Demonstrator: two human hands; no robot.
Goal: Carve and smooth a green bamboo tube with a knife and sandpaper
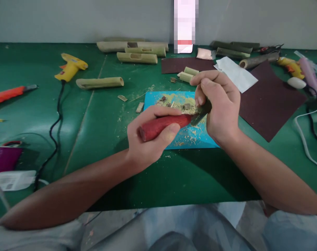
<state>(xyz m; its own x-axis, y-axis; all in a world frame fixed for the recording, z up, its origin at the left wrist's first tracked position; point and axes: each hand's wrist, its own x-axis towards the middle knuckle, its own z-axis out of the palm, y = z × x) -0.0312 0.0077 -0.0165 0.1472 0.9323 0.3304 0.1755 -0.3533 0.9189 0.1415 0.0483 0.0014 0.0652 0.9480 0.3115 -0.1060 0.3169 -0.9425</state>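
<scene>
My left hand (150, 137) is closed round a red wooden handle (162, 126), held level over a blue cutting mat (189, 137). The handle's dark blade end (198, 118) reaches into my right hand (218, 104). That hand is closed in a pinch on a small dark green piece (206, 106), pressed against the blade. Pale shavings and small offcuts (179, 103) lie on the mat under both hands.
Cut bamboo tubes (137, 52) lie at the back and left (100, 82). A yellow glue gun (70, 68) with black cord, an orange cutter (9, 93), dark sandpaper sheets (269, 101), white paper (236, 76) and another glue gun (290, 66) surround the mat on the green table (100, 146).
</scene>
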